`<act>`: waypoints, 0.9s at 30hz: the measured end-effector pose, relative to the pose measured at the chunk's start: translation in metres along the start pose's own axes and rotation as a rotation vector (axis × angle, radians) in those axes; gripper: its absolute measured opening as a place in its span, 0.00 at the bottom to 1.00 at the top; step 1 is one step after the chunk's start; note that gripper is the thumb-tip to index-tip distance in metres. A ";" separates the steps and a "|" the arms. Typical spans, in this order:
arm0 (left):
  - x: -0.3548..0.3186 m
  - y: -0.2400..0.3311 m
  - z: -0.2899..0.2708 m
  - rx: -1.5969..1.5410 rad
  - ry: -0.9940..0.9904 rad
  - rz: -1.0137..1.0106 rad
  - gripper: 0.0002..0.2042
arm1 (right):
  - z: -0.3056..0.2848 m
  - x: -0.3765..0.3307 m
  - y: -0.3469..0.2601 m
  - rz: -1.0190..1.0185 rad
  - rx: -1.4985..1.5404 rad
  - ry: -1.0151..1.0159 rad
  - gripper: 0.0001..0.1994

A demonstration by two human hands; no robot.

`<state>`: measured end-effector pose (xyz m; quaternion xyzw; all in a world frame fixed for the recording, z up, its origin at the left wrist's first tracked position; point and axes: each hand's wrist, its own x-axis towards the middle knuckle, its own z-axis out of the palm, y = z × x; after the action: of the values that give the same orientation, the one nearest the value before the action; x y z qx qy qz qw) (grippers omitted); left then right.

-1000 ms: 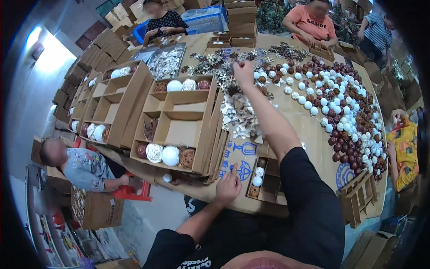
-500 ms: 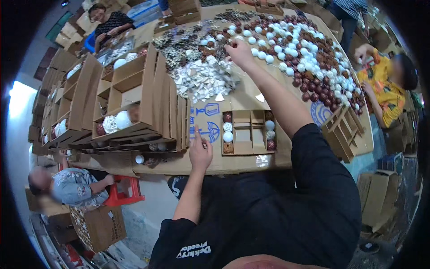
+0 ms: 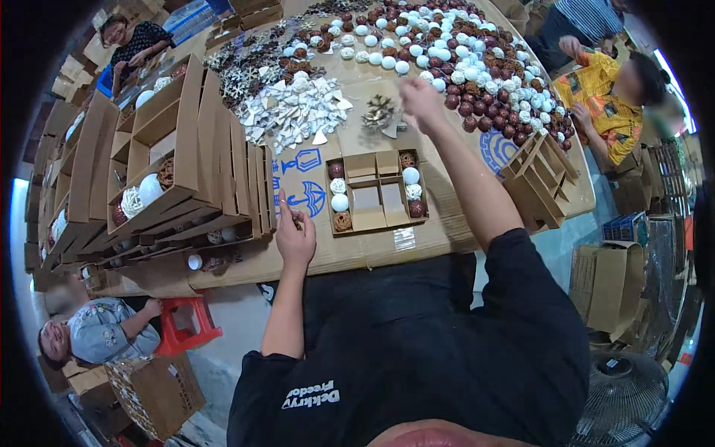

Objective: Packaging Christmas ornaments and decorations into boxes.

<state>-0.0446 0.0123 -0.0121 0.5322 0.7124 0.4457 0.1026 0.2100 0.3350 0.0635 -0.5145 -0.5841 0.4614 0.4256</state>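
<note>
Across the crowded workroom, a broad table covered in brown cardboard [image 3: 447,227] was marked with blue printed figures. Near its front edge a shallow, open box of brown cardboard [image 3: 378,225] was laid flat, divided into compartments by thin upright strips. Its left column was filled by four balls [image 3: 339,203], in dark red, woven white, smooth white and woven brown; its right column was filled by four more balls [image 3: 410,176], in woven brown, smooth white, woven white and dark red.

Beyond the box, the right hand [image 3: 422,104] was held over the table with its fingers bent inward. Just beside its fingertips a blurred cluster of dark and pale pieces [image 3: 378,112] was seen; whether it was grasped or loose could not be told. The left hand [image 3: 296,238] was placed left of the box and apart from it, index finger extended, other fingers loosely curled; whether anything was pinched there could not be made out.

Divided brown cardboard boxes with balls inside [image 3: 199,134] were stacked on the left. Farther back, angular white chips [image 3: 294,112] were heaped near dark and white snowflake-shaped pieces [image 3: 242,78], and white, dark red and brown balls [image 3: 462,59] were massed to the right. A seat beside them was taken by a person in a patterned yellow top [image 3: 607,97].
</note>
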 end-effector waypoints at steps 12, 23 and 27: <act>0.007 0.004 -0.006 0.025 -0.056 -0.062 0.38 | 0.001 -0.016 -0.052 -0.073 0.306 -0.409 0.18; 0.007 -0.003 -0.003 0.038 -0.011 -0.025 0.39 | 0.073 -0.030 0.033 -0.438 -0.994 -0.101 0.29; 0.006 0.002 -0.003 0.004 -0.010 -0.033 0.40 | 0.081 -0.001 0.018 -0.284 -1.176 -0.267 0.34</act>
<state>-0.0475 0.0161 -0.0070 0.5227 0.7215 0.4400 0.1122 0.1353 0.3268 0.0284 -0.5179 -0.8517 0.0617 0.0512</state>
